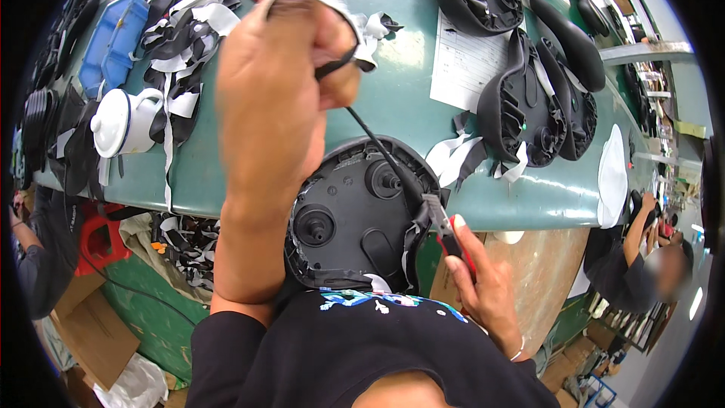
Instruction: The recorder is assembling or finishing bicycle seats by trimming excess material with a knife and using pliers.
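While right fingers (471, 245) hold cutter (447, 237), scraps (189, 245) in sack (142, 238)

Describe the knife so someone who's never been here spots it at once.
Find the green table and, at its near edge, the black seat with two round posts. At the seat's right side, the right hand holds the knife. Its silver blade and red-and-black handle set it apart from the all-black seat.

Head-worn fisheye, facing down; hands (273, 91) close (bench (544, 196) just beyond).
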### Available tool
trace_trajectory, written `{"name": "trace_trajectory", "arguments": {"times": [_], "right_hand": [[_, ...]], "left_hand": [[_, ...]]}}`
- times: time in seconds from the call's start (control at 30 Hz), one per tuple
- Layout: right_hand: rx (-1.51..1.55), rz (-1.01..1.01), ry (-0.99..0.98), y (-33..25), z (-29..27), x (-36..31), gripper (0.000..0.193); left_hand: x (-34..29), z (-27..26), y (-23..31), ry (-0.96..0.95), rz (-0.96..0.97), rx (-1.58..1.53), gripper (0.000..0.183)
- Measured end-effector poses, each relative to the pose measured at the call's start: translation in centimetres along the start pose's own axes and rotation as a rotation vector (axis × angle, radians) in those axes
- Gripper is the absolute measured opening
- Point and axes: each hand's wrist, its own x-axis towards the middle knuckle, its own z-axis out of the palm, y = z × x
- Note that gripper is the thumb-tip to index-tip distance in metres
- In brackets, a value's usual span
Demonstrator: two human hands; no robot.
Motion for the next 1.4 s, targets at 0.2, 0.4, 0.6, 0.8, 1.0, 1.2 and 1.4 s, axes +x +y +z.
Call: {"name": "trace_trajectory", "arguments": {"times": [0.2, 0.4, 0.6, 0.8, 1.0, 1.2, 1.4], "right_hand": [[-0.132, 0.020, 0.088, -1.2, 0.3, 1.9, 0.048], [-0.385, -0.228, 0.151, -1.7, -1.1, 5.7, 0.045], [-0.413, -0.254, 0.114, -2.4, -0.8, 5.5, 0.045], [-0.229, -0.154, 0.052, -1.9, 1.1, 1.4, 0.051], [-0.390, -0.162, 0.149, -1.8, 1.7, 1.6, 0.053], [-0.564, -0.280, 0.256, -1.4, 1.0, 7.0, 0.053], [-0.618, -0.311, 0.263, -0.8, 1.5, 3.7, 0.055]], "left_hand": [[2.6, -0.9, 1.9, 0.077, 0.565, 0.645, 0.020], [-0.9, -5.9, 1.6, -0.515, 0.350, 1.768, 0.043], [-1.5, -5.5, -1.9, 0.156, -0.242, 0.266, 0.019], [2.1, -9.9, -0.7, 0.221, 0.261, -0.333, 0.013], [2.9, -7.8, -1.0, 0.300, 0.414, -0.455, 0.029], [0.7, -7.6, -1.6, -0.027, 0.160, 0.030, 0.039], [4.1, -5.3, 1.5, 0.742, 0.910, 0.249, 0.035]]}}
